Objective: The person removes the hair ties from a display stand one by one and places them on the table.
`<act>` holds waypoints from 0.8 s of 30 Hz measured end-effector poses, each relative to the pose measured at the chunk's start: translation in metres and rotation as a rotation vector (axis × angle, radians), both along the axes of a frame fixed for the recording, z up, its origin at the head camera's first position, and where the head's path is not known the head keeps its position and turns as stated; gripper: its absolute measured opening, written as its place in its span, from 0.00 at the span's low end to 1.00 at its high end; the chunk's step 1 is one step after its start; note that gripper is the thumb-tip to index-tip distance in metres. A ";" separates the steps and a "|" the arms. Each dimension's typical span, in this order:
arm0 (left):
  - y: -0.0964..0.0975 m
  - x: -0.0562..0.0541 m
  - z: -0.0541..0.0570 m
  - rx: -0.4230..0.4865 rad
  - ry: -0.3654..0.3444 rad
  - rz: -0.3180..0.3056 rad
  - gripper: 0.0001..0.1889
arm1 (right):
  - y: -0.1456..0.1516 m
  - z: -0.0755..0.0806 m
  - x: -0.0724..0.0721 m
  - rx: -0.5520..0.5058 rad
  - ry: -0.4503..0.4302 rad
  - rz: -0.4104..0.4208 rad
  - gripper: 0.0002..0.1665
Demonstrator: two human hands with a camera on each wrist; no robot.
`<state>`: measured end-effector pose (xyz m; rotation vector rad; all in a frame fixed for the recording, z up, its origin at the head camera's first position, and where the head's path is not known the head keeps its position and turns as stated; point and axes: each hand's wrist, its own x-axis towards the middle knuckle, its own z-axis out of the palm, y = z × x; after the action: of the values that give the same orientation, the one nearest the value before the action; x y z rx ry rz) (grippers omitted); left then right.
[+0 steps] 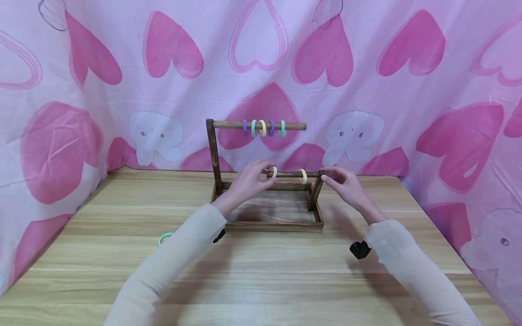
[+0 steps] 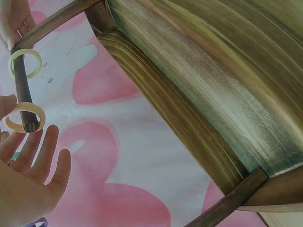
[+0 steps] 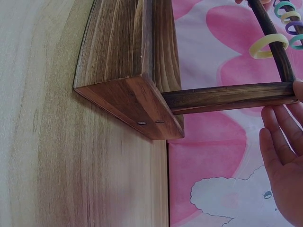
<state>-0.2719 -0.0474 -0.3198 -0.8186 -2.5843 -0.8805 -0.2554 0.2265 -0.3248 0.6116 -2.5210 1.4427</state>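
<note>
My left hand (image 1: 250,179) pinches a cream ring (image 1: 275,172) between thumb and fingers at the free end of the rack's lower bar (image 1: 290,174). In the left wrist view, the ring (image 2: 42,116) encircles the bar's tip. Farther along that bar hangs a pale yellow ring (image 1: 303,176). My right hand (image 1: 344,183) holds the top of the short post (image 1: 316,195), thumb in front and fingers behind. The dark wooden rack (image 1: 273,226) stands on the table with its tray base. Purple, mint and yellow rings (image 1: 263,128) hang from its upper bar (image 1: 228,124).
A mint ring (image 1: 164,237) lies on the wooden table (image 1: 269,280), left of the rack and partly behind my left sleeve. A pink heart-patterned cloth (image 1: 253,90) hangs behind and at both sides. A black wrist camera (image 1: 360,249) sits under the right forearm.
</note>
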 end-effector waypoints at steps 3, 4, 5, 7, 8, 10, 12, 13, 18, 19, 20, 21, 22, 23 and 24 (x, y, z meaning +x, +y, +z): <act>-0.003 0.000 -0.001 0.013 -0.004 -0.004 0.19 | 0.000 0.000 0.000 -0.003 -0.003 -0.001 0.19; -0.004 0.000 -0.001 0.016 -0.007 -0.003 0.19 | 0.000 0.000 0.000 -0.003 -0.004 -0.001 0.19; -0.006 0.000 -0.001 0.018 -0.008 -0.001 0.19 | 0.000 0.000 0.000 -0.003 -0.005 -0.001 0.19; -0.008 0.000 -0.002 0.025 -0.012 0.002 0.19 | 0.000 0.000 0.000 -0.003 -0.007 -0.001 0.19; -0.010 0.000 -0.002 0.028 -0.013 0.004 0.19 | 0.000 0.000 0.000 -0.003 -0.009 0.000 0.19; -0.013 0.000 -0.003 0.038 -0.015 0.003 0.19 | 0.000 0.000 0.000 -0.003 -0.009 0.000 0.19; -0.017 0.001 -0.004 0.049 -0.011 -0.003 0.18 | 0.000 0.000 0.000 -0.004 -0.010 0.001 0.19; -0.019 0.001 -0.005 0.057 -0.009 -0.010 0.18 | 0.000 0.000 0.000 -0.005 -0.008 0.003 0.19; -0.028 0.003 -0.011 0.105 -0.039 -0.051 0.19 | 0.000 0.001 0.000 -0.004 -0.003 0.002 0.19; -0.030 0.004 -0.012 0.116 -0.050 -0.057 0.19 | 0.000 0.001 0.000 -0.003 -0.003 0.000 0.19; -0.032 0.005 -0.014 0.123 -0.060 -0.060 0.20 | 0.000 0.001 0.000 -0.002 -0.004 -0.001 0.19; -0.033 0.005 -0.015 0.128 -0.063 -0.062 0.20 | 0.000 0.001 0.000 -0.001 -0.003 -0.002 0.19; -0.035 0.006 -0.016 0.132 -0.064 -0.065 0.20 | 0.000 0.001 0.000 -0.001 -0.003 -0.002 0.19; -0.036 0.007 -0.017 0.134 -0.060 -0.065 0.20 | 0.000 0.000 0.000 -0.001 -0.001 0.000 0.19; -0.038 0.008 -0.019 0.136 -0.055 -0.067 0.21 | 0.000 0.000 0.000 -0.003 0.000 0.001 0.19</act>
<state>-0.2639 -0.0852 -0.3384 -0.8578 -2.5228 -1.0995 -0.2549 0.2261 -0.3244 0.6126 -2.5188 1.4462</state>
